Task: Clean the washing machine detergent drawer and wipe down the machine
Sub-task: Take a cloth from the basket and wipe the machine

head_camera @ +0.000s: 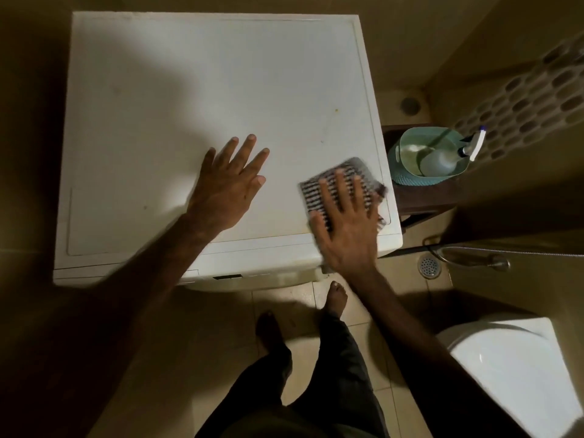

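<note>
Legs in dark trousers point(335, 374) and two bare feet stand on the tiled floor point(221, 327) at the bottom centre of the frame, with the white rim of a toilet point(512, 368) in the lower right corner. Above them, the washing machine point(205, 90) fills the upper left and centre, seen from overhead; its white top is flat and bare, with a few faint marks and a small yellowish spot towards the right, and a broad shadow across its left part. The left hand point(226, 188) rests flat on the top near the front edge, fingers straight and spread. To its right, the right hand point(344, 229) presses a grey checked cloth point(335, 175) against the machine's front right corner, fingers point(339, 184) straight and spread over it; the cloth looks blurred. Right of the machine, a floor drain point(428, 266) and a metal hose point(474, 259) lie low by the wall. Further up, a teal basket point(407, 178) sits on a dark stand point(423, 200) just beside the machine and holds a spray bottle point(448, 158). A perforated mat point(537, 99) hangs at the upper right.
</note>
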{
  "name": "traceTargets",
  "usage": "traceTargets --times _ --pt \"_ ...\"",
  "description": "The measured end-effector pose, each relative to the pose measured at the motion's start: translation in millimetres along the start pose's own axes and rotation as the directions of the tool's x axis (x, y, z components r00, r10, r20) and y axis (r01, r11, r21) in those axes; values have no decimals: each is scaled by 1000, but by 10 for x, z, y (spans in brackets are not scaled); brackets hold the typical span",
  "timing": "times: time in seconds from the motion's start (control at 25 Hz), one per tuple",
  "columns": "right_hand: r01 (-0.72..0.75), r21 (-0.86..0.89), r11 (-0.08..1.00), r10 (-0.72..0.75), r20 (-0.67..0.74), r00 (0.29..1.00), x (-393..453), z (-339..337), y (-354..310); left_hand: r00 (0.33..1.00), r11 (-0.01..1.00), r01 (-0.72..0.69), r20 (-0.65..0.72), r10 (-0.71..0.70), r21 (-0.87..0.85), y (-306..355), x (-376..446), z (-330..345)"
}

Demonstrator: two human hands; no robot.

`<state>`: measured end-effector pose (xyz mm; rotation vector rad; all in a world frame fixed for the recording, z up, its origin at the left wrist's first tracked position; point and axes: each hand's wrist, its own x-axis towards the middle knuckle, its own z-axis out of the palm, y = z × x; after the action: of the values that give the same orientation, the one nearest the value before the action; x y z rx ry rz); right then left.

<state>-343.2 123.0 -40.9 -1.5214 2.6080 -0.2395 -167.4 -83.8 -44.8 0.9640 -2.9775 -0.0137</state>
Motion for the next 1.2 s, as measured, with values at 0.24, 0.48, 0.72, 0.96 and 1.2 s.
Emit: traceTargets --times 0.24,0.48,0.72,0.96,1.2 --pt "129 -73 989 -124 69 990 -675 3 308 1000 1000 4 -3 -4 2 -19 3 7" --pt "-179 -14 984 179 -13 984 128 -135 365 1000 1000 16 -6 -16 -12 6 -4 1" --pt "194 -69 978 -190 66 980 -637 147 -258 1000 1000 7 11 -7 -31 -8 29 -45" --pt "-90 -15 996 91 59 994 -88 -188 681 1000 1000 2 -10 -2 -8 -4 -2 -13" --pt "92 -73 993 -86 84 993 -135 5 -180 1000 998 14 24 -13 -60 13 -6 -69"
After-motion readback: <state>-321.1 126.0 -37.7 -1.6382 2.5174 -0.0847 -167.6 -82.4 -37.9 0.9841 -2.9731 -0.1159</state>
